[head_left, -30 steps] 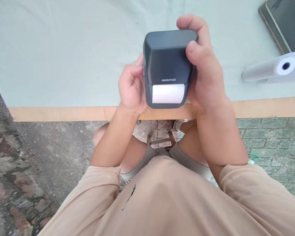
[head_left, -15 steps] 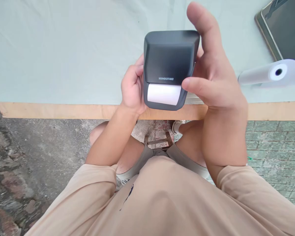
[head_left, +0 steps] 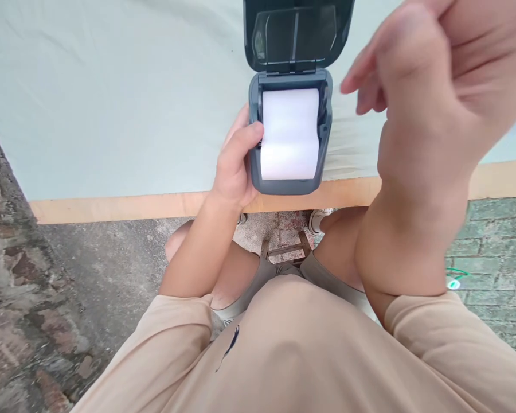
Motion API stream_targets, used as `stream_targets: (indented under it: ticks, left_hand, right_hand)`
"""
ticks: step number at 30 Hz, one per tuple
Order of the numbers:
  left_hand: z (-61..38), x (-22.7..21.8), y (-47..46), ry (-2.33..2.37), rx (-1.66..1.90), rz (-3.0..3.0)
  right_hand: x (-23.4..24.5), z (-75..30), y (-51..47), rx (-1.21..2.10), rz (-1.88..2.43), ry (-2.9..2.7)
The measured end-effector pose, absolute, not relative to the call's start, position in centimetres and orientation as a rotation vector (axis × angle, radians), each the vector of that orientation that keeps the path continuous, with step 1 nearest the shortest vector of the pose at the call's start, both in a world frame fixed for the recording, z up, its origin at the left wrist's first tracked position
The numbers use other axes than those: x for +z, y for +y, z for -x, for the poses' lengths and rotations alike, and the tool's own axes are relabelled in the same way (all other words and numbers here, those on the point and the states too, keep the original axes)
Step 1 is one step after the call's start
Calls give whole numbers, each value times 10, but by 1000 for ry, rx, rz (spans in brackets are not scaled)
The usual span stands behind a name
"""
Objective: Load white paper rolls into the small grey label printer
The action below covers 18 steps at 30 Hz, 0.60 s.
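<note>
A dark grey label printer (head_left: 258,178) sits near the table's front edge with its lid (head_left: 296,34) flipped up and back. A white paper roll (head_left: 289,133) lies exposed in its bay. My left hand (head_left: 234,166) grips the printer's left side, thumb on the rim. My right hand (head_left: 417,97) is lifted well above and to the right of the printer, close to the camera and blurred; its fingers are loosely curled and hold nothing I can see.
The table (head_left: 112,86) is covered by a pale green cloth, with a bare wooden strip (head_left: 112,205) along the front edge. Below are my knees, a small stool frame (head_left: 286,249), and stone paving (head_left: 47,287).
The printer's lid, shut before, now stands up. My right hand has left the printer and risen up and to the right. The tablet and spare roll are out of view.
</note>
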<state>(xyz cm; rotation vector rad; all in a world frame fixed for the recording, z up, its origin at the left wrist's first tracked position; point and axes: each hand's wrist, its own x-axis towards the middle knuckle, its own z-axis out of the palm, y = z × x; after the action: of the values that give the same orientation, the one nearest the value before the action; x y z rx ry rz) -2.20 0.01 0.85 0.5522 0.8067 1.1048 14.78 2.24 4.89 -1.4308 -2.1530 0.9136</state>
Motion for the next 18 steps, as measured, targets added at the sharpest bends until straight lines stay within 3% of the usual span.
stream_targets:
  ticks: [9, 18]
  left_hand:
    - [18, 10, -4, 809, 1056, -731]
    - [15, 13, -2, 735, 1108, -616]
  right_hand:
    - [80, -123, 20, 515, 1855, -2593]
    - [84, -118, 21, 501, 1820, -2532]
